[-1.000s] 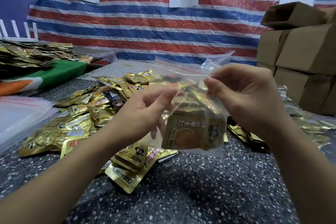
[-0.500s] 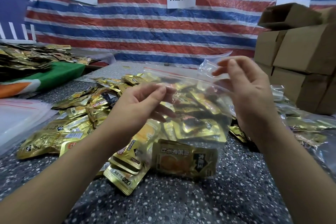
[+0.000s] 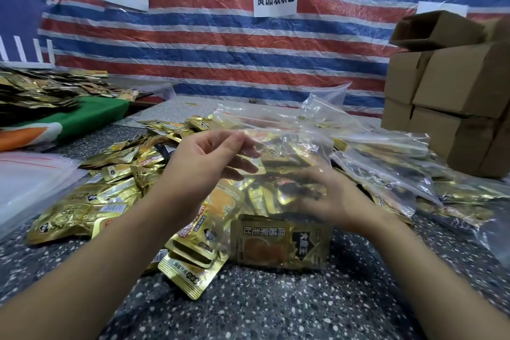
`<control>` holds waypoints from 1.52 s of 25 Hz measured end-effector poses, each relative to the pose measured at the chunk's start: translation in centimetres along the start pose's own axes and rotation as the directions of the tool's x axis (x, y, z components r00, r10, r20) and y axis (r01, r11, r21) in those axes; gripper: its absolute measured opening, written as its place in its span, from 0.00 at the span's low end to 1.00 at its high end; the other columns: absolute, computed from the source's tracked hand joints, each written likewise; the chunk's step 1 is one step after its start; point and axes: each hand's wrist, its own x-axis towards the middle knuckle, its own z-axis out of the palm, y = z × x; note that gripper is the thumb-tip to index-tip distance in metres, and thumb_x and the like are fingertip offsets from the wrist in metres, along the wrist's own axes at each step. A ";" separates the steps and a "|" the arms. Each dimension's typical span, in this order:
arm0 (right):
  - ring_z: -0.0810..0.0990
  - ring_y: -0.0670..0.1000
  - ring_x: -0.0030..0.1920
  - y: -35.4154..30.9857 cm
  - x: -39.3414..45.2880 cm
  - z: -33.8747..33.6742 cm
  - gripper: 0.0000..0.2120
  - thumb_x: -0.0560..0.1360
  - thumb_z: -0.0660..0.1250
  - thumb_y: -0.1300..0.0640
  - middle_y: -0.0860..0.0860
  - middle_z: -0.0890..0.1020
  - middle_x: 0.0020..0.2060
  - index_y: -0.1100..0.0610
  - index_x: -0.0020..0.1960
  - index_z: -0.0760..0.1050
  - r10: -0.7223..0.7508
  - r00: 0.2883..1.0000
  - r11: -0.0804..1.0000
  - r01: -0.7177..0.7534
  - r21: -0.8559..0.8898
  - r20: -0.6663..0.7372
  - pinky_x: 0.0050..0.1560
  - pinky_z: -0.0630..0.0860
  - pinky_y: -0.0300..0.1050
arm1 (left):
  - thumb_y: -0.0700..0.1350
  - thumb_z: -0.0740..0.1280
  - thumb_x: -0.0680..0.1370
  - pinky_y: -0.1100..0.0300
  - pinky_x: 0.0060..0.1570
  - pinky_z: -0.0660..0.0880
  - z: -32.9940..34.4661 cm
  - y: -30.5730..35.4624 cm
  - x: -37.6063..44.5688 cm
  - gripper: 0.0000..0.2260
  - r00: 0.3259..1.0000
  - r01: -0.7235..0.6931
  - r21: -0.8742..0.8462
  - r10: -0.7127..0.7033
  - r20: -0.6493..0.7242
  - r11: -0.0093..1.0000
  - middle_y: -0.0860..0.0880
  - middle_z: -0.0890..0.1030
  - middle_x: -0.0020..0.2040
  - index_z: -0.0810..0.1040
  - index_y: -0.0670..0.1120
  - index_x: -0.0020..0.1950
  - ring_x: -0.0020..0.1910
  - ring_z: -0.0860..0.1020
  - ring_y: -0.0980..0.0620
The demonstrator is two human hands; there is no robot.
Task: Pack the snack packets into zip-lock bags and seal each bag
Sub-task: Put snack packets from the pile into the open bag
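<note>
A clear zip-lock bag point(image 3: 289, 141) with a red strip near its mouth stands on the speckled table, holding several gold snack packets; one large packet point(image 3: 278, 240) lies at its bottom. My left hand point(image 3: 207, 165) pinches the bag's upper left edge between thumb and forefinger. My right hand point(image 3: 334, 199) is blurred by motion, low against the bag's right side and partly seen through the plastic. Whether it grips the bag I cannot tell. Loose gold packets point(image 3: 110, 188) lie heaped to the left of the bag.
Filled zip-lock bags point(image 3: 400, 168) lie to the right, before stacked cardboard boxes point(image 3: 455, 96). Empty flat bags point(image 3: 27, 179) are piled at the left edge. More packets point(image 3: 41, 91) sit on a green cloth at the far left. A striped tarp hangs behind.
The bag has come down from mid-air and now rests on the table. My right hand left the bag's top right corner and dropped to its lower right side. My left hand keeps its pinch.
</note>
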 end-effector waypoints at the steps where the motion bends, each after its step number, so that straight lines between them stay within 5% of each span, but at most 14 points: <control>1: 0.77 0.43 0.61 0.3 0.4 0.5 0.25 0.74 0.72 0.54 0.40 0.78 0.61 0.48 0.70 0.72 -0.017 0.999 0.980 0.026 -0.199 0.043 0.61 0.76 0.43 | 0.51 0.65 0.73 0.59 0.37 0.78 0.0 -0.1 0.0 0.10 1.000 0.003 -0.004 -0.003 -0.006 1.000 0.47 0.86 0.42 0.85 0.50 0.39 0.39 0.84 0.49; 4: 0.70 0.48 0.68 1.0 1.7 2.0 0.32 0.74 0.69 0.41 0.46 0.71 0.69 0.47 0.75 0.65 -0.080 0.995 0.820 0.101 -0.564 0.063 0.69 0.67 0.48 | 0.51 0.65 0.72 0.62 0.35 0.78 0.2 -0.2 0.1 0.10 1.000 0.001 -0.026 -0.001 -0.012 1.000 0.47 0.85 0.42 0.85 0.51 0.42 0.37 0.83 0.50; 9: 0.71 0.48 0.68 1.5 2.5 2.4 0.26 0.77 0.65 0.41 0.45 0.74 0.69 0.46 0.73 0.69 -0.133 0.989 0.829 0.150 -0.538 0.070 0.68 0.68 0.51 | 0.51 0.64 0.73 0.63 0.34 0.77 0.1 -0.3 0.2 0.10 1.000 -0.008 -0.041 0.008 -0.001 0.999 0.47 0.85 0.43 0.86 0.52 0.45 0.36 0.82 0.50; 12: 0.77 0.47 0.61 1.4 2.2 2.2 0.15 0.81 0.61 0.46 0.42 0.81 0.60 0.45 0.65 0.77 -0.222 0.975 0.824 0.173 -0.540 -0.026 0.65 0.69 0.53 | 0.51 0.64 0.73 0.63 0.33 0.77 0.2 -0.3 0.2 0.10 1.000 -0.005 -0.040 0.005 0.000 0.999 0.47 0.85 0.42 0.86 0.53 0.44 0.35 0.82 0.51; 18: 0.77 0.49 0.38 0.6 1.4 1.8 0.15 0.83 0.56 0.50 0.47 0.79 0.36 0.52 0.45 0.77 -0.233 0.843 0.968 0.155 -0.197 -0.485 0.40 0.73 0.47 | 0.50 0.64 0.74 0.63 0.31 0.76 0.2 -0.4 0.3 0.10 1.000 0.007 -0.041 -0.007 -0.016 0.999 0.47 0.85 0.41 0.85 0.51 0.44 0.34 0.82 0.50; 22: 0.77 0.51 0.34 0.1 1.1 0.4 0.17 0.84 0.55 0.47 0.55 0.80 0.37 0.55 0.46 0.76 0.035 0.752 0.975 0.118 0.187 -0.659 0.36 0.76 0.47 | 0.48 0.63 0.78 0.62 0.31 0.77 0.2 -0.5 0.3 0.11 1.000 -0.001 -0.041 0.000 -0.019 0.999 0.47 0.84 0.41 0.85 0.52 0.43 0.34 0.81 0.50; 25: 0.81 0.59 0.43 -0.4 0.9 -0.1 0.20 0.84 0.53 0.46 0.57 0.82 0.41 0.60 0.51 0.76 0.397 0.811 0.773 -0.043 0.633 -0.431 0.44 0.81 0.56 | 0.46 0.62 0.80 0.62 0.32 0.77 0.2 -0.7 0.4 0.13 0.999 -0.003 -0.034 0.002 -0.033 0.999 0.47 0.85 0.42 0.85 0.53 0.42 0.35 0.82 0.50; 27: 0.84 0.61 0.48 -1.1 0.7 -0.2 0.18 0.85 0.53 0.49 0.59 0.84 0.45 0.59 0.53 0.77 0.495 0.833 0.604 -0.124 0.787 -0.249 0.48 0.82 0.58 | 0.47 0.63 0.80 0.58 0.39 0.78 0.2 -0.9 0.6 0.13 0.998 0.015 -0.007 -0.015 -0.053 1.000 0.49 0.85 0.46 0.85 0.55 0.41 0.42 0.82 0.50; 31: 0.87 0.58 0.42 -2.6 0.1 -0.8 0.10 0.82 0.60 0.58 0.58 0.86 0.44 0.62 0.58 0.75 0.442 0.894 0.357 -0.098 0.929 -0.075 0.36 0.83 0.49 | 0.48 0.63 0.80 0.58 0.52 0.76 0.3 -1.4 0.7 0.14 0.996 0.084 0.076 -0.081 -0.049 0.994 0.57 0.85 0.49 0.86 0.58 0.40 0.52 0.81 0.58; 36: 0.85 0.65 0.49 -3.2 -0.8 -0.8 0.28 0.63 0.72 0.62 0.71 0.80 0.54 0.71 0.60 0.73 0.264 0.962 0.186 -0.127 0.974 0.075 0.37 0.83 0.46 | 0.44 0.63 0.80 0.61 0.47 0.80 0.6 -1.2 0.4 0.14 0.987 0.162 -0.016 -0.162 0.011 0.987 0.53 0.84 0.40 0.87 0.51 0.40 0.42 0.80 0.57; 38: 0.86 0.61 0.45 -3.2 -1.1 -0.6 0.20 0.63 0.76 0.59 0.69 0.83 0.49 0.72 0.49 0.81 0.210 0.968 0.111 -0.166 0.980 0.140 0.40 0.83 0.44 | 0.43 0.63 0.80 0.63 0.42 0.81 0.8 -0.9 0.4 0.14 0.986 0.164 -0.057 -0.166 -0.023 0.985 0.54 0.83 0.36 0.86 0.47 0.41 0.37 0.79 0.59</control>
